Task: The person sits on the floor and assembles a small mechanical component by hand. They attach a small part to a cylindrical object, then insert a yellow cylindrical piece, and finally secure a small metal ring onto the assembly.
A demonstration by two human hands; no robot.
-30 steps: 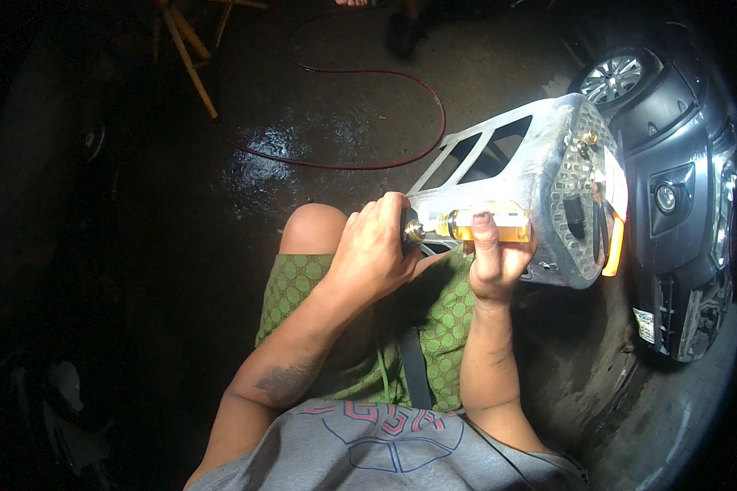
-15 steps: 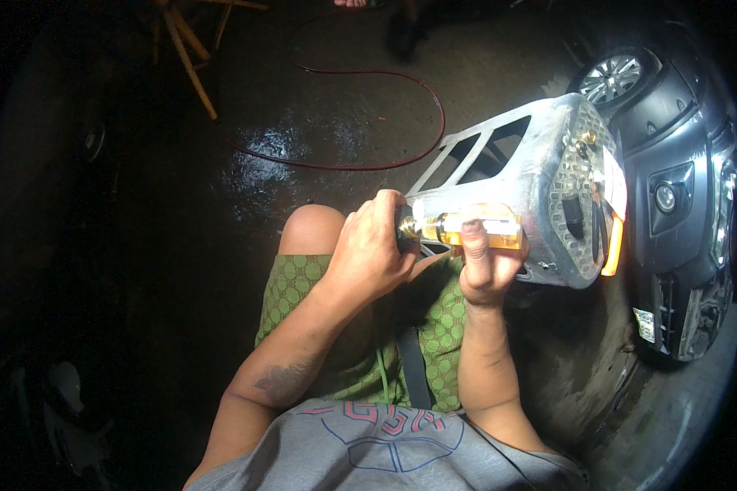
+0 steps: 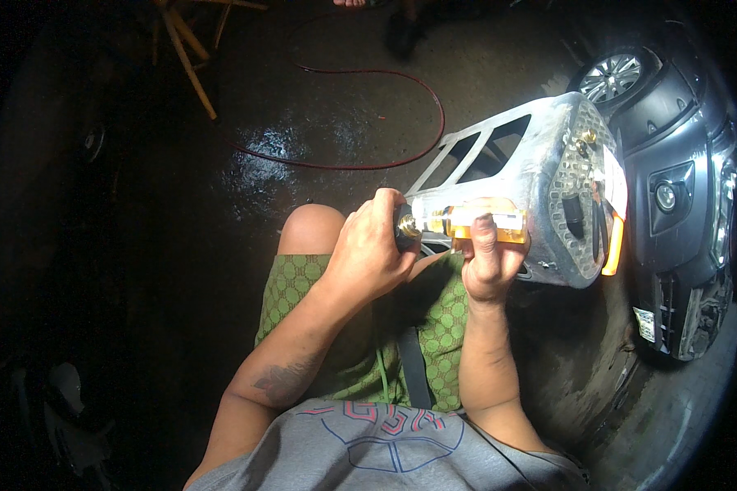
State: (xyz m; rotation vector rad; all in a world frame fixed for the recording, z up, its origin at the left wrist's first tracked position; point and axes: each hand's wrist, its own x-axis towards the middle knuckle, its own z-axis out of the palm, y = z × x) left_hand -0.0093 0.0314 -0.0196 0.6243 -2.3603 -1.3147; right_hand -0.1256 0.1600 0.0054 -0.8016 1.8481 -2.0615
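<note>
Seemingly for alignment, your left hand (image 3: pixel 373 245) curls closed around a black-and-brass fitting (image 3: pixel 407 227); at its 3 o'clock, your right hand (image 3: pixel 493 266) wraps an amber bottle (image 3: pixel 509 231), pointing toward 9 o'clock.

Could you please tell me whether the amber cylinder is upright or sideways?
Sideways: the amber cylinder lies crosswise in the right hand, its narrower end toward the left hand.

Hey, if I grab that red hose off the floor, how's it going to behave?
The red hose would probably bend easily, since it lies in a smooth, open curve. It looks thin, so it's likely light to lift. It may feel slippery, as it crosses a shiny, wet-looking patch.
</note>
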